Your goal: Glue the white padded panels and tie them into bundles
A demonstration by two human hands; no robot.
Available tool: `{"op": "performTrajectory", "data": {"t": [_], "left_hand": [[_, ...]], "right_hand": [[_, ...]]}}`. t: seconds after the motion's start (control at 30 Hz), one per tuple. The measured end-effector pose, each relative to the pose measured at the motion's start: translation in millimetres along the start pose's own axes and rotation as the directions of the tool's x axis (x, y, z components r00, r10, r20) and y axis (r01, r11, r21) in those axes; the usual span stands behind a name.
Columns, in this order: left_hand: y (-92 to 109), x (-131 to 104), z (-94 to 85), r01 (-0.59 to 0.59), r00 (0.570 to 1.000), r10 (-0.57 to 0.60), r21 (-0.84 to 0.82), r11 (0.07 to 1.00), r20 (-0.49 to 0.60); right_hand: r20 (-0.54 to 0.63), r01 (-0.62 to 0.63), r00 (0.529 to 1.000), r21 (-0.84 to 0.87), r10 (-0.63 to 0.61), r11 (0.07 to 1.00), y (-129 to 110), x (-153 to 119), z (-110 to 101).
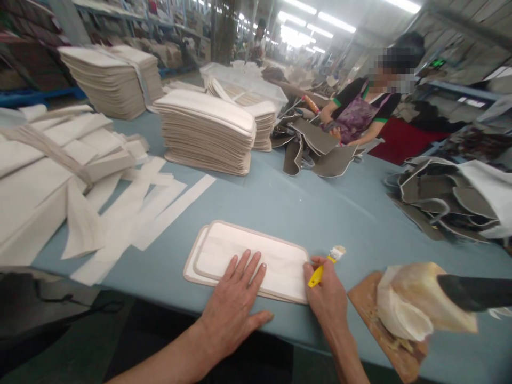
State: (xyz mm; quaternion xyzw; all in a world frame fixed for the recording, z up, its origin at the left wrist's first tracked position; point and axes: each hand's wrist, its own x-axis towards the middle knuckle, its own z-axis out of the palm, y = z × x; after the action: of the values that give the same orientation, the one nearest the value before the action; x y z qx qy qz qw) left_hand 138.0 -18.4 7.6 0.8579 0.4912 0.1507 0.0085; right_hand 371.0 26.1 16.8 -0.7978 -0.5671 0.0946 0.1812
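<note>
left hand (236, 304) flat, fingers spread, pressing white pad (248, 258) on blue table (320, 213) near front edge; right hand (326, 296) grasping yellow-handled brush (326, 264), bristles just off pad's right end; glue-caked board (384, 325) beside it

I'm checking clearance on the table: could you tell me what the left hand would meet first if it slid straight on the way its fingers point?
The left hand already lies on the white pad; beyond it probably bare table.
</note>
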Motion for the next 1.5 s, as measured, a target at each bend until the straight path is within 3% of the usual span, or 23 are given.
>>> {"op": "performTrajectory", "data": {"t": [0.17, 0.33, 0.5, 0.63, 0.87, 1.1, 1.5], "left_hand": [[0.0, -2.1, 0.0, 0.033, 0.999, -0.03, -0.071, 0.997, 0.041], [-0.9, -3.3, 1.0, 0.039, 0.998, -0.035, -0.097, 0.994, 0.046], [-1.5, -4.5, -0.1, 0.021, 1.0, -0.019, -0.106, 0.994, 0.02], [-7.3, -8.1, -6.4, 0.02, 0.999, -0.022, -0.055, 0.998, -0.041], [-46.4, -29.2, -20.8, 0.139, 0.977, -0.101, 0.201, 0.97, -0.188], [-66.5, -34.6, -15.9, 0.086, 0.987, -0.042, 0.283, 0.955, -0.158], [-60.5, -26.4, -20.9, 0.029, 0.995, 0.003, 0.323, 0.946, -0.099]], "right_hand": [[0.097, -0.134, 0.982, -0.258, 0.164, 0.957, -35.4, -3.4, -12.2], [0.09, -0.116, 0.984, -0.352, 0.157, 0.929, -53.1, -6.9, -15.3], [0.084, -0.125, 0.984, -0.324, 0.16, 0.938, -39.9, -9.5, -9.5], [-0.02, -0.11, 0.994, -0.242, 0.109, 0.964, -26.1, -14.2, 1.3], [-0.098, -0.08, 0.993, -0.198, 0.062, 0.977, -19.3, -16.4, 10.5], [-0.13, -0.016, 0.991, -0.142, -0.002, 0.99, -14.3, -14.6, 12.1], [-0.157, -0.002, 0.987, -0.132, -0.019, 0.991, -12.7, -11.5, 14.2]]}}
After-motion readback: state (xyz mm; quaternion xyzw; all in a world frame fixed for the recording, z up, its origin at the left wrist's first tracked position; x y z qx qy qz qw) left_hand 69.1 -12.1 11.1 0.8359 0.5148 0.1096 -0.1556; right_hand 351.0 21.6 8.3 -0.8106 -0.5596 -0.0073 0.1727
